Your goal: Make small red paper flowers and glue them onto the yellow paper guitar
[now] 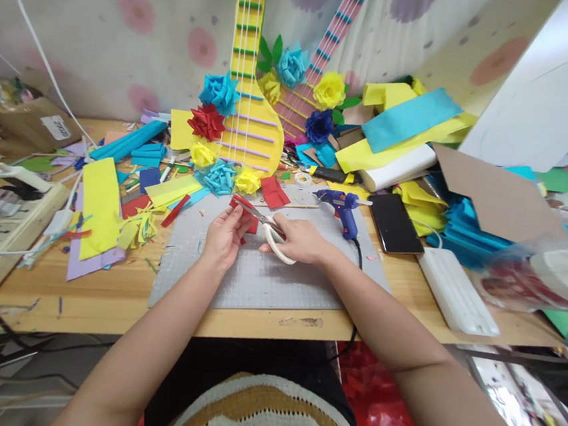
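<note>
Over the grey cutting mat (189, 257), my left hand (224, 234) pinches a small piece of red paper (241, 202). My right hand (297, 240) grips a pair of scissors (277, 246) with white handles. The scissor blades point left and lie against the red paper; whether they have cut into it I cannot make out. More bits of red paper show just under the blades, partly hidden by my fingers. A flat red paper piece (274, 193) lies on the mat behind my hands, near a thin wooden stick (292, 206).
A blue glue gun (342, 208) and a black phone (396, 224) lie right of my hands, beside a white power bank (457, 290). Behind stands a yellow paper guitar (252, 126) with paper flowers. Yellow paper strips (99, 209) and a power strip (5, 233) are left.
</note>
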`<action>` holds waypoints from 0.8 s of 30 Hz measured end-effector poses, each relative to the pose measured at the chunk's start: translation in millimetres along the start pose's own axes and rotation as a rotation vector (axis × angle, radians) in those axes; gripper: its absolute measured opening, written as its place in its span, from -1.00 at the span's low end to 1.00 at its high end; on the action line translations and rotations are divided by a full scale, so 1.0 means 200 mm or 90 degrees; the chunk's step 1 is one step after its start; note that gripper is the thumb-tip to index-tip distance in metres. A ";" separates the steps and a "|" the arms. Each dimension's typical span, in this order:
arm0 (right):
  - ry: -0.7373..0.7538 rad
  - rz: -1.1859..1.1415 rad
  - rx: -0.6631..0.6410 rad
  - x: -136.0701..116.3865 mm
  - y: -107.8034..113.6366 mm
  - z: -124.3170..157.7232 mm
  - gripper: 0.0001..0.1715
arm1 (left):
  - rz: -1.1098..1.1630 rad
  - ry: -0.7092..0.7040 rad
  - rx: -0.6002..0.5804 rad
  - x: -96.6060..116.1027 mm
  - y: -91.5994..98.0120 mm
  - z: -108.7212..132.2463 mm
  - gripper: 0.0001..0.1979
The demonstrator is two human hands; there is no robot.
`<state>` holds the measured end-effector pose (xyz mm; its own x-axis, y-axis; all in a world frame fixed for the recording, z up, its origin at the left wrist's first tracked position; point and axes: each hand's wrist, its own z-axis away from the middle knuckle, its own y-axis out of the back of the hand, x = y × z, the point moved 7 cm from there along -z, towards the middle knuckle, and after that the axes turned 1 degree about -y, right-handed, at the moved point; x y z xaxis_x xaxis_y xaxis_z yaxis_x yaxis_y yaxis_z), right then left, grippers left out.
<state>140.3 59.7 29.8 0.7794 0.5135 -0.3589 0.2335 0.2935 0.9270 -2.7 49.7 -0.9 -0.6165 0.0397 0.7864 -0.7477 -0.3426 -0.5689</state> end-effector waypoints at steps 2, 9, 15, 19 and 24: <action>0.001 -0.005 0.001 0.00 0.00 0.00 -0.32 | 0.001 -0.003 0.001 0.00 0.01 0.00 -0.86; 0.009 -0.025 -0.009 0.01 0.00 -0.01 -0.36 | 0.012 -0.007 -0.004 0.00 0.01 -0.01 -0.87; 0.003 -0.030 -0.040 0.02 0.03 -0.01 -0.45 | -0.049 -0.036 0.006 0.02 0.02 -0.01 -0.77; 0.015 -0.029 -0.054 0.03 0.05 -0.01 -0.48 | -0.075 -0.070 0.011 0.03 0.03 -0.01 -0.72; 0.026 -0.047 -0.062 0.06 0.05 -0.02 -0.50 | -0.083 -0.098 0.013 0.06 0.02 0.00 -0.69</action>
<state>149.8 71.1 34.2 0.7375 0.5197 -0.4313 0.2297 0.4076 0.8838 -13.3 48.0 6.9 -0.4683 -0.0585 0.8816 -0.8127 -0.3631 -0.4558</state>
